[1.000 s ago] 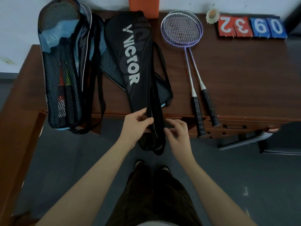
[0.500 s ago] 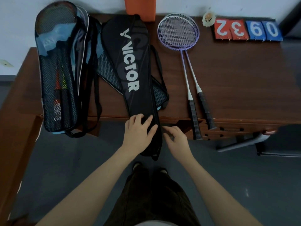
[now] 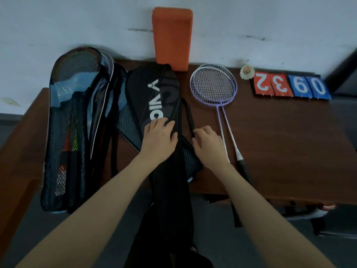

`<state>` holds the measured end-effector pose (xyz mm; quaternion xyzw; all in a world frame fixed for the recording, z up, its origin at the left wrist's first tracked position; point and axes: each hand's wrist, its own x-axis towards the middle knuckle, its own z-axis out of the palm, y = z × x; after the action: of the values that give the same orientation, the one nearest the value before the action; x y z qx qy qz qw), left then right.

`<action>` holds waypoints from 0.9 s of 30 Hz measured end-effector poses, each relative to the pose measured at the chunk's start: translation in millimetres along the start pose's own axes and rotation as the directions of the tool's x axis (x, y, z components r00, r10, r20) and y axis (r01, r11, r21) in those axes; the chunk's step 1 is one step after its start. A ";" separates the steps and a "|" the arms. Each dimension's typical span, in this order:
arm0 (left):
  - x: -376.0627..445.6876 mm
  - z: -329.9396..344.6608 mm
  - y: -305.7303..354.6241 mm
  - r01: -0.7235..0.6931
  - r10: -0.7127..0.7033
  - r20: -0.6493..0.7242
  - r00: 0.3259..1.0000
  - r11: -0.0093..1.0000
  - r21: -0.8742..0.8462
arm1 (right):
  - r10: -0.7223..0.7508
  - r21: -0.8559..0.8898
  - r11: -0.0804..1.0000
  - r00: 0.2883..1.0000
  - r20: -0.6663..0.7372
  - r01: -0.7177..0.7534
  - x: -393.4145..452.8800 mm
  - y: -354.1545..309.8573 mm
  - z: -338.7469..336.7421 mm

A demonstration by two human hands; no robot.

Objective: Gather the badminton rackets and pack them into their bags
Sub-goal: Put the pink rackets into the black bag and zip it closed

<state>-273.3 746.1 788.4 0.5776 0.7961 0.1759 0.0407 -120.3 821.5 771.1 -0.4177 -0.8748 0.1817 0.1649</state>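
Note:
The black Victor racket bag (image 3: 154, 89) lies lengthwise on the brown table (image 3: 280, 151), its lower end hanging over the front edge. My left hand (image 3: 160, 137) presses flat on its middle, covering part of the logo. To the right, my right hand (image 3: 207, 145) has its fingers curled at the bag's thin black strap (image 3: 188, 111) along the right edge. Two purple rackets (image 3: 213, 84) lie side by side just right of that hand, handles toward me and partly hidden by my right forearm. A blue mesh bag (image 3: 65, 132) on the left holds rackets with orange and yellow shafts.
Another mesh bag (image 3: 128, 128) lies under the black one. An orange block (image 3: 172, 37) stands against the wall. A shuttlecock (image 3: 246, 72) and red and blue number cards (image 3: 289, 86) sit at the table's back right. A chair (image 3: 328, 221) is at lower right.
Both hands have moved up from the black bag's lower end to its middle. My left hand now lies flat over the logo. The view has tilted up toward the wall.

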 end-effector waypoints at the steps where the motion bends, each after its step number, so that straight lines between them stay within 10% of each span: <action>1: 19.4 -1.3 -9.0 -0.003 0.003 -0.007 1.000 1.000 -0.009 | 0.010 -0.018 1.000 1.000 -0.008 -0.011 22.5 0.1 0.9; 20: 290.9 71.3 -130.0 -0.189 0.198 0.278 0.940 0.980 -0.060 | 0.417 0.040 0.909 0.908 -0.040 -0.415 268.2 9.8 103.3; 27: 307.0 63.2 -152.2 -0.220 0.295 0.322 0.899 0.943 -0.249 | 0.025 -0.040 0.998 0.948 -0.317 -0.040 250.9 -9.3 111.5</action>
<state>-495.3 1006.3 722.1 0.6931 0.6689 0.1541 0.2198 -325.3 994.4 711.6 -0.4596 -0.8340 0.0948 0.2902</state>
